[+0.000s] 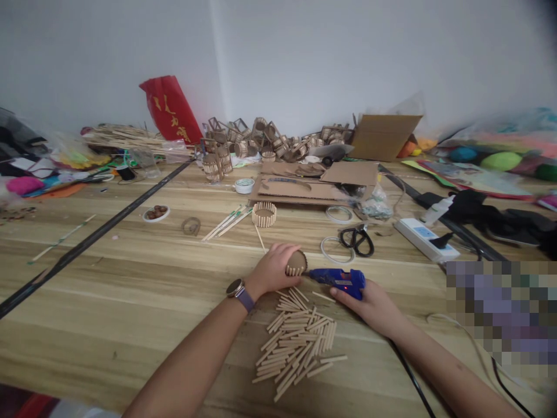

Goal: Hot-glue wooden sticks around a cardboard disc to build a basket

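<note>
Sticks (300, 342) lie in a loose pile nearest you on the wooden table (108, 302), cut short and pale, many crossing one another.

Just beyond them your left hand (274, 270), with a watch (237, 288) on its wrist, is cupped over a small cardboard ring (297, 264). Its fingers are closed round the ring and press it to the table. Your right hand (369, 305) is wrapped round the blue glue gun (339, 280), whose nozzle points left and sits at the ring's side, touching it or very nearly. The ring is brown and round, with a row of upright sticks showing along the edge that faces you. Its far side is hidden under your palm.

For this bead of glue, I judge you do best to:
- brace the ring firmly so it cannot roll;
- hold your fingertips clear of the nozzle and the hot glue;
- lay a thin line only where one stick will sit;
- mind the black cord (409, 371) trailing from the gun past the pile.

Farther off, a stick-clad ring (264, 214) stands by itself, with black scissors (357, 239) and a white power strip (426, 238) to its right. Along the wall a heap of similar pieces (261, 139) sits behind flat cardboard sheets (304, 180).
</note>
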A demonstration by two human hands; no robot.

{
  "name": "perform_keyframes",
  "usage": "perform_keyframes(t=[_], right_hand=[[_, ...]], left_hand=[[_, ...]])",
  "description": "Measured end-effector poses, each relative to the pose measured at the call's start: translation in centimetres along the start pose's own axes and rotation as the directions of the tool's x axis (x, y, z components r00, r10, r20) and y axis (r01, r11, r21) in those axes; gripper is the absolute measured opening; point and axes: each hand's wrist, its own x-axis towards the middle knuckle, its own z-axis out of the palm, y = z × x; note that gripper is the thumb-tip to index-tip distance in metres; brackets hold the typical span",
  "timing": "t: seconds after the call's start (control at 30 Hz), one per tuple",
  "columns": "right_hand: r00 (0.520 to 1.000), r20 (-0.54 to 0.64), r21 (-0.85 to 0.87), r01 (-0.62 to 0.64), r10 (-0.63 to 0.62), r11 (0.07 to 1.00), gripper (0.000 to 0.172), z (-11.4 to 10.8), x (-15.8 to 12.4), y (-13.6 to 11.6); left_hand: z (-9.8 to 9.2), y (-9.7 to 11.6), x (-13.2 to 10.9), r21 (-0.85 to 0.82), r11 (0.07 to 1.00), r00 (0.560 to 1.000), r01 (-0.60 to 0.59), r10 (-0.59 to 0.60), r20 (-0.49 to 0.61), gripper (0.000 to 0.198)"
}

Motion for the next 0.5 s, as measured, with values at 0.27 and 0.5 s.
perform_keyframes(t=[0.27, 0.5], right_hand=[[1.0, -0.004, 0.006, 0.002, -0.002, 1.0, 0.042, -0.04, -0.05, -0.03], [1.0, -0.005, 0.0, 0.006, -0.006, 1.0, 0.042, 0.13, 0.06, 0.36]], left_hand=[[-0.05, 0.04, 0.01, -0.007, 1.0, 1.0, 0.003, -0.003, 0.002, 0.071], [0.14, -0.17, -0.06, -0.023, 1.0, 1.0, -0.016, 0.016, -0.026, 0.07]])
